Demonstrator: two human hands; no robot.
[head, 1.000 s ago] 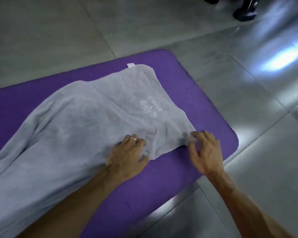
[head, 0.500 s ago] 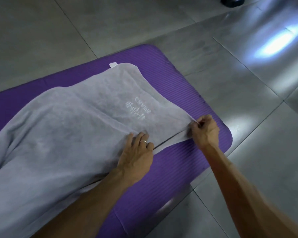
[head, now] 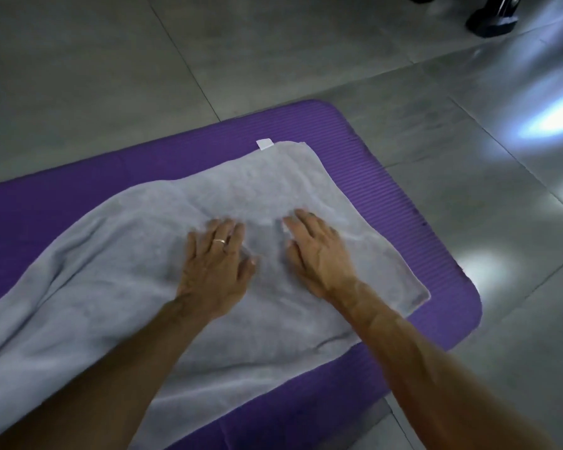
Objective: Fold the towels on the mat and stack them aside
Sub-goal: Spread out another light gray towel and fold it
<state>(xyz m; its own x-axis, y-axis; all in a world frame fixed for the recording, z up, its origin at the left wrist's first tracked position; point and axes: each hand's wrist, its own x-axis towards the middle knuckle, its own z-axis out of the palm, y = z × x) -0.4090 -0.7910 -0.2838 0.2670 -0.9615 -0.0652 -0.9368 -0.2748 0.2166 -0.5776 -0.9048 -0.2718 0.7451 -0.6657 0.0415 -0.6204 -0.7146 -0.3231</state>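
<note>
Towel [head: 117,287]: We are looking at a big grey towel that is lying spread out on the purple mat. Its left end is running off the left side of the picture, so we are not seeing all of it. The towel is looking a bit bumpy and wrinkled there.

Mat [head: 403,196]: The purple mat is lying flat on the floor, under the towel. Its purple edge is showing behind the towel, at the right end and along the near side.

Left hand [head: 216,266]: We are pressing this hand flat on the middle of the towel. The fingers are lying straight and a little spread, so its grip is apart and is holding nothing. A ring [head: 220,241] is sitting on one finger.

Tag [head: 264,144]: A small white tag is sticking out at the far edge of the towel and is lying on the mat.

Right hand [head: 319,254]: We are pressing this hand flat on the towel too, just beside the left hand. The two hands are not touching. The fingers are pointing away from us and are lying straight, so this grip is apart as well.

Floor [head: 468,125]: Grey tiles are lying all around the mat, and bright spots of light are shining on them at the right.

Dark thing [head: 491,17]: Something black is standing on the floor at the top right. We cannot tell what it is.
</note>
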